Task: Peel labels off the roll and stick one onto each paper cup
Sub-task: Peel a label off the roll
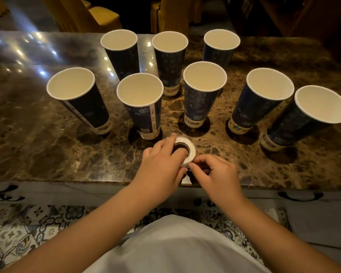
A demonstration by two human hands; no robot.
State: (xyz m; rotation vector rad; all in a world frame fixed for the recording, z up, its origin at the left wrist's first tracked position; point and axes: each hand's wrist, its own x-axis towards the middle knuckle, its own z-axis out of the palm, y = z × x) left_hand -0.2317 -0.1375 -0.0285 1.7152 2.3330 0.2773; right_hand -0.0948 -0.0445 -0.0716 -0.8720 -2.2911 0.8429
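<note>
Peel step: left hand (161,162) fingers curl round small white label roll (186,149) w/ dark core, right hand (215,172) pinches at its edge; next needs label freed for tall dark-blue paper cups (140,103).

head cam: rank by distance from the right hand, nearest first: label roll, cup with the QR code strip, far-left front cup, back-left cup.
From the right hand:
1. label roll, touching its fingertips, held by the left hand.
2. QR-strip cup, just beyond, left of centre.
3. Far-left front cup.
4. Back-left cup, rear row.
</note>
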